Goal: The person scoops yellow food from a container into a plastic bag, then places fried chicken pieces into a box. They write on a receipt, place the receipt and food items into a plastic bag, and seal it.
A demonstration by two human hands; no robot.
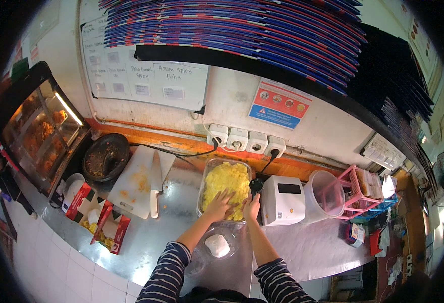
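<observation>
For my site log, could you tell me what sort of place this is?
Probably a fast-food kitchen counter: a heated display case of fried pieces, red-and-white meal boxes and a clear tub of yellow food stand on a steel worktop.

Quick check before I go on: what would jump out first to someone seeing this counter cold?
Most striking is the clear tub of yellow food at the counter's middle, with the left hand pressed into it and the right hand at its right edge. Left of it, a knife lies on a white cutting board. At far left glows a warming cabinet of fried food.
</observation>
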